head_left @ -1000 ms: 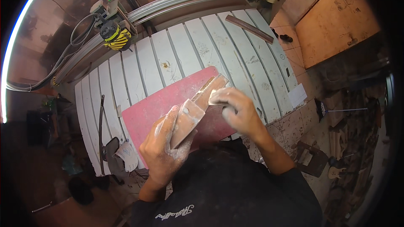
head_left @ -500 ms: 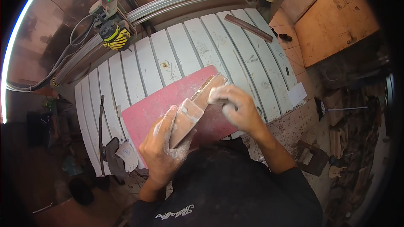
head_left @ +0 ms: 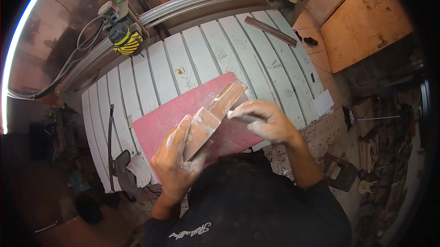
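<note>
A dusty brown wooden piece (head_left: 204,125), with a wide block end and a narrower shaft pointing away to the upper right, slants over a pink board (head_left: 165,114). My left hand (head_left: 173,155), coated in pale dust, is closed round the block end, thumb along its left side. Just right of the shaft is my right hand (head_left: 270,121), its fingers bent and pinched over a thin grey sheet (head_left: 251,118) that looks like sandpaper. The fingertips are close to the shaft's edge; whether they touch it I cannot tell.
The board lies on a white slatted machine table (head_left: 220,41). A brown wooden strip (head_left: 270,31) rests at the far right. A metal gantry rail (head_left: 201,0) carries a spindle motor (head_left: 121,36). A cap (head_left: 139,170) and a dark rod (head_left: 110,146) are at the left edge.
My right hand has moved right and slightly down, away from the shaft, uncovering more of it. My left hand and the wooden piece have barely shifted.
</note>
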A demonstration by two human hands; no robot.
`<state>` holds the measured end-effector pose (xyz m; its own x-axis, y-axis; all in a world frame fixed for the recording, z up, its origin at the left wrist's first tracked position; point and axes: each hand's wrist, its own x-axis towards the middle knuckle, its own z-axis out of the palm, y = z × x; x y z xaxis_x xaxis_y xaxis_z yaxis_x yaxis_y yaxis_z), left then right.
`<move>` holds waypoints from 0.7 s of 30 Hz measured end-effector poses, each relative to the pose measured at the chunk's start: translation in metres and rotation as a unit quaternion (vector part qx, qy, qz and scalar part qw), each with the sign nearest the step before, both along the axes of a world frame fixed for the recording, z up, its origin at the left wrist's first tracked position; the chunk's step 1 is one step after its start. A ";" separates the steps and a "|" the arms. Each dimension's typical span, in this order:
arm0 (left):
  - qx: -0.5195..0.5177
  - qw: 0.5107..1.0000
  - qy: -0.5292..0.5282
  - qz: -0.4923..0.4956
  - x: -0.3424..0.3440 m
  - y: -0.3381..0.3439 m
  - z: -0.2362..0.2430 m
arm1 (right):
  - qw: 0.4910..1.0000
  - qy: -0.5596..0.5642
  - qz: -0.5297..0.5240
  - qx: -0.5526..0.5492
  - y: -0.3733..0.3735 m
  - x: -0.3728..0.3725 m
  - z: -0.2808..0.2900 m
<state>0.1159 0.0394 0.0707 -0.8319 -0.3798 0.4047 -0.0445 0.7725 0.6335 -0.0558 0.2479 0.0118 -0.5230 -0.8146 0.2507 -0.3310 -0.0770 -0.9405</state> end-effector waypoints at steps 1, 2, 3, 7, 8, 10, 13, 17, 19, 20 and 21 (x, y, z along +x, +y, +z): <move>-0.003 1.000 0.002 -0.001 0.002 -0.001 -0.001 | 0.996 -0.066 -0.057 -0.005 0.006 -0.002 0.002; -0.003 1.000 0.001 0.001 0.003 -0.001 -0.002 | 0.985 -0.132 -0.110 -0.011 0.006 -0.004 0.008; -0.011 1.000 0.003 -0.004 0.005 -0.002 -0.003 | 0.983 0.020 -0.158 0.094 0.010 -0.009 0.025; -0.018 1.000 0.010 -0.012 0.006 -0.001 -0.003 | 0.963 0.094 -0.171 0.183 0.002 0.002 0.023; -0.018 1.000 0.010 -0.012 0.005 0.000 -0.002 | 0.956 0.116 -0.175 0.206 0.002 0.005 0.018; 0.010 1.000 -0.011 0.004 0.005 0.002 0.001 | 0.947 0.138 -0.177 0.228 0.001 0.012 0.017; 0.010 1.000 -0.009 -0.001 0.005 0.003 0.002 | 0.984 0.069 -0.070 0.148 0.000 0.020 0.020; -0.002 1.000 -0.003 0.002 0.006 0.003 -0.001 | 0.966 0.076 -0.121 0.214 0.001 0.011 0.020; 0.002 1.000 -0.009 -0.002 0.004 0.005 0.000 | 0.938 0.105 -0.179 0.279 0.002 0.010 0.019; 0.002 1.000 -0.008 -0.005 0.003 0.005 0.001 | 0.950 0.141 -0.163 0.227 0.001 0.016 0.015; -0.002 1.000 -0.006 -0.004 0.002 0.005 0.001 | 0.957 0.178 -0.146 0.174 0.000 0.021 0.014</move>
